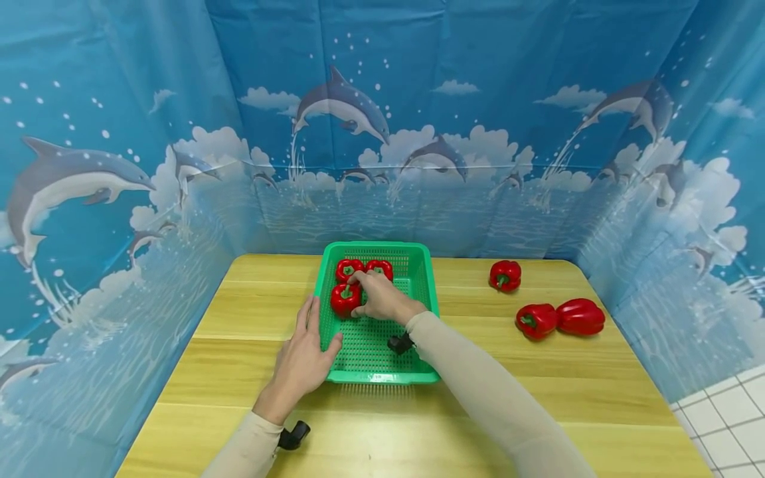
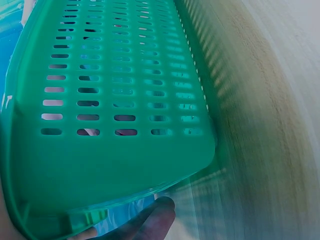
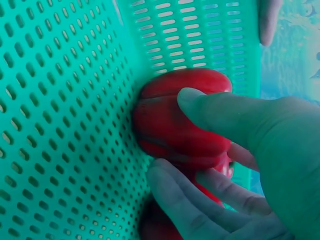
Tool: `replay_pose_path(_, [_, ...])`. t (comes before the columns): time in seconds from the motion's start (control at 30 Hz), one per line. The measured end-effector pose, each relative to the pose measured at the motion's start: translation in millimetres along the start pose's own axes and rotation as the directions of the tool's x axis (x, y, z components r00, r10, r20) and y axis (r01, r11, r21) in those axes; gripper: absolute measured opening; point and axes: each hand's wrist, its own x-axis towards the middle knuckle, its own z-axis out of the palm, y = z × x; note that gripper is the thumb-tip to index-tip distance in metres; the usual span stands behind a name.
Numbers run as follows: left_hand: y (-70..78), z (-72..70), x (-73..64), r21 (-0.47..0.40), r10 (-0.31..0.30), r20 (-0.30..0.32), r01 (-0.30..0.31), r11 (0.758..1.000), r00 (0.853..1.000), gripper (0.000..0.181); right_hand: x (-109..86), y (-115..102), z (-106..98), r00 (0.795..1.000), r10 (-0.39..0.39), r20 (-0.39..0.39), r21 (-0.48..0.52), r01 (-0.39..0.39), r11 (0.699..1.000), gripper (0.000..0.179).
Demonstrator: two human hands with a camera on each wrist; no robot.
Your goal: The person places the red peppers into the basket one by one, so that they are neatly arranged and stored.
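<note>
A green plastic basket (image 1: 382,376) with slotted walls stands on the table and holds three red bell peppers. My right hand (image 1: 382,297) reaches into it and grips the nearest red bell pepper (image 1: 344,303). In the right wrist view the thumb (image 3: 200,107) presses on this pepper's side, while the other fingers bend around its lower edge. Two more red bell peppers, a left one (image 1: 346,267) and a right one (image 1: 382,267), sit just behind. My left hand (image 1: 303,358) rests at the basket's left rim, fingers extended along the outside and thumb over the edge.
On the right of the wooden table (image 1: 239,372) lie a single red bell pepper (image 1: 505,275) at the back and two others, one (image 1: 536,321) touching the other (image 1: 580,317). A blue dolphin-print curtain (image 1: 382,199) encloses the table's back and sides.
</note>
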Motion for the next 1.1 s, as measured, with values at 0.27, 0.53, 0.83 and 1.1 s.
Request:
replay_pose_path(0.27, [0.1,0.6,1.3,0.016,-0.007,0.004,0.007,1.0,1.0,0.099,-7.2,2,-8,1.0,0.002,-0.023,0.036,-0.001,0.999,0.069])
replay_pose_path(0.53, [0.6,0.4,1.8,0.014,-0.008,0.013,0.008,1.0,1.0,0.101,-16.3,7,-16,0.999,-0.021,-0.051,0.056,0.024,0.998,0.063])
replay_pose_path(0.83, [-0.2,-0.7,1.9,0.016,-0.002,0.007,0.002,1.0,1.0,0.1,-29.6,8,-28,0.998,-0.015,-0.06,0.107,0.021,0.994,0.065])
replay_pose_path(1.1, [-0.3,1.3,2.6,0.002,-0.005,0.001,0.005,1.0,1.0,0.1,-46.6,10,-42,0.995,-0.036,-0.09,0.01,0.037,0.999,0.067])
